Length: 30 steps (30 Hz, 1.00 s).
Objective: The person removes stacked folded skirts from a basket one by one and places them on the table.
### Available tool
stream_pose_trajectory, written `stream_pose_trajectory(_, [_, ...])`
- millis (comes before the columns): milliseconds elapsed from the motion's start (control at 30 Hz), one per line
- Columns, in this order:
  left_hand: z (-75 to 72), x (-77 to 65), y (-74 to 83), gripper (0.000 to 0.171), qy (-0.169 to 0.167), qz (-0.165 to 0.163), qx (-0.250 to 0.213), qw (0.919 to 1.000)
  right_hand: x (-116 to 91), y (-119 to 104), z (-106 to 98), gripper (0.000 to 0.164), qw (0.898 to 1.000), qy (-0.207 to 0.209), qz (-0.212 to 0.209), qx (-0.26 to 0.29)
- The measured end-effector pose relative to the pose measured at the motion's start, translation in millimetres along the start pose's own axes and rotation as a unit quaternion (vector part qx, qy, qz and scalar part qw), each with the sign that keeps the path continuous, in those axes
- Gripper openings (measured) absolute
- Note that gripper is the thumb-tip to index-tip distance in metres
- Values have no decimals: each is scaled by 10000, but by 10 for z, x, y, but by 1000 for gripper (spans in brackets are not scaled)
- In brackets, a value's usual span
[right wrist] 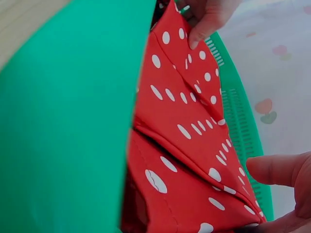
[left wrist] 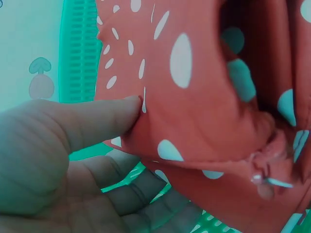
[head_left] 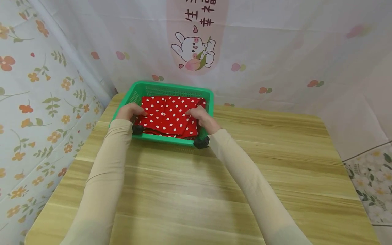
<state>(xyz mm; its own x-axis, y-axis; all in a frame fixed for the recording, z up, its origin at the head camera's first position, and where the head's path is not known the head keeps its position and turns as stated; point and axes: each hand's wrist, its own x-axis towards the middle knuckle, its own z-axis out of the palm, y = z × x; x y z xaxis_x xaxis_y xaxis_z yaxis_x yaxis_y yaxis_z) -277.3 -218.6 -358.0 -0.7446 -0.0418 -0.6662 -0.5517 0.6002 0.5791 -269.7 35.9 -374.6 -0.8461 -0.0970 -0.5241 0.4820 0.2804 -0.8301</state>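
A folded red cloth with white polka dots (head_left: 173, 115) lies in a green plastic basket (head_left: 165, 139). At its left end my left hand (head_left: 128, 111) grips the cloth, thumb on top and fingers underneath, as the left wrist view shows. A gathered bit with a small white tag-like strip (left wrist: 279, 183) hangs near that hand. My right hand (head_left: 202, 117) is at the cloth's right end inside the basket. In the right wrist view its thumb (right wrist: 272, 169) stands apart from the fingers, which touch the cloth's edge and are partly hidden.
The basket stands at the back left of a wooden table (head_left: 190, 190), close to a white curtain (head_left: 275, 58) with a rabbit print. A floral curtain (head_left: 46, 112) hangs along the left side. Black wrist devices (head_left: 200, 143) overlap the basket's front rim.
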Motion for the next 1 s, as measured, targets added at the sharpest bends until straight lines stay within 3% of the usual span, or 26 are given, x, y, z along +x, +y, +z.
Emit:
stream_pose_trajectory(267, [-31, 39, -27, 58, -152, 70, -394, 9991, 59, 0, -38, 49, 9997, 7, 192, 147])
stream_pose_trajectory(667, [-80, 98, -86, 59, -1094, -135, -983, 9890, 63, 27, -38, 41, 9992, 279, 168, 245])
stream_pose_trajectory(1000, [-66, 108, -70, 63, -919, 51, -929, 9914, 52, 45, -25, 45, 9987, 86, 272, 423])
